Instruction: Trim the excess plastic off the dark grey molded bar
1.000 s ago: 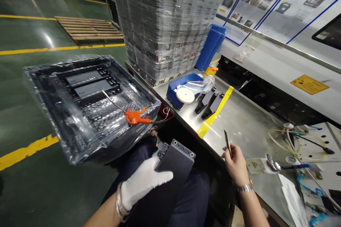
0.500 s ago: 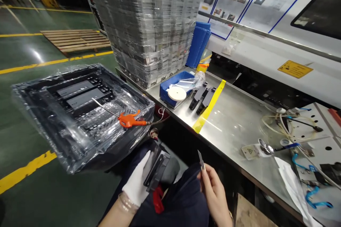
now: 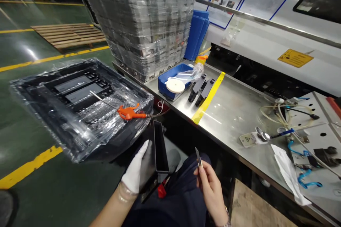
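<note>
My left hand [image 3: 135, 170], in a white glove, holds a black plastic part [image 3: 149, 163] above my lap. A long, narrow open cavity in that part now faces up towards me. The glove's fingers are partly hidden behind the part. Bare, my right hand [image 3: 211, 182] pinches a slim craft knife [image 3: 198, 156], its blade pointing up and away from me. A gap separates the blade from the black part. Below the part, a red object [image 3: 161, 190] shows near my lap.
Two dark parts [image 3: 204, 93] stand on the metal table [image 3: 226, 113] beside yellow tape [image 3: 209, 98] and a blue bin [image 3: 163, 87]. An orange air gun [image 3: 130, 112] rests on a plastic-lined crate [image 3: 106, 145] at left. Tubing and fittings [image 3: 282, 113] occupy the table's right side.
My left hand has turned the black part, so its long cavity now shows. My right hand, still with the knife, has shifted slightly. The whole view has moved a little.
</note>
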Demonstrator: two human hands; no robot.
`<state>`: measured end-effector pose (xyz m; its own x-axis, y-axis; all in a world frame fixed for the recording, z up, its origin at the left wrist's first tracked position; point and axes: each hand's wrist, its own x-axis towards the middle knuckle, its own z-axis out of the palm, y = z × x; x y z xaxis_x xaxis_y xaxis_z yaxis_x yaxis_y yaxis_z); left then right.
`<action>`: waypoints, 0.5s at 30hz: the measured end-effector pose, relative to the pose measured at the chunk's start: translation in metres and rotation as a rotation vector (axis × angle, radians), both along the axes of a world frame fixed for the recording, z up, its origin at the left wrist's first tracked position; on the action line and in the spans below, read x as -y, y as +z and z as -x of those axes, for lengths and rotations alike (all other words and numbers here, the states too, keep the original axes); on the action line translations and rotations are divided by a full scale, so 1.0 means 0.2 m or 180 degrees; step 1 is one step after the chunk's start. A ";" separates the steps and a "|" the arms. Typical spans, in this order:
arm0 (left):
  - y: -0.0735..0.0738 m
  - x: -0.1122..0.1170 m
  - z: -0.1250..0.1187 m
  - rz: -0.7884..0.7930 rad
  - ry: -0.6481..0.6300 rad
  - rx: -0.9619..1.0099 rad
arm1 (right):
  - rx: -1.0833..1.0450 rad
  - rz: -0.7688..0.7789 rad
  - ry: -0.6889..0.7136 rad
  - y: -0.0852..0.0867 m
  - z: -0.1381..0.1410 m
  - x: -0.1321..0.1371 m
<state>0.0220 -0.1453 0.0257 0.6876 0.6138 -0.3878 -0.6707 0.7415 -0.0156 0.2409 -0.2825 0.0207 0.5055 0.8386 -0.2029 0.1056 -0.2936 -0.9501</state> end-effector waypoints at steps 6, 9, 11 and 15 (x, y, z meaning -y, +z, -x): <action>-0.08 -0.02 0.06 -0.0073 -0.0511 0.0405 | 0.0324 -0.0076 0.0234 0.12 0.00 0.04; -0.06 -0.04 0.06 -0.0242 -0.0204 0.0065 | 0.0699 -0.0290 0.0685 0.23 0.04 0.06; 0.02 -0.05 0.02 -0.0090 0.0196 -0.0559 | 0.0944 -0.0490 0.1090 0.29 0.08 0.07; 0.19 -0.05 -0.06 0.0185 0.0514 -0.1544 | 0.1383 -0.0492 0.1676 0.31 0.17 0.06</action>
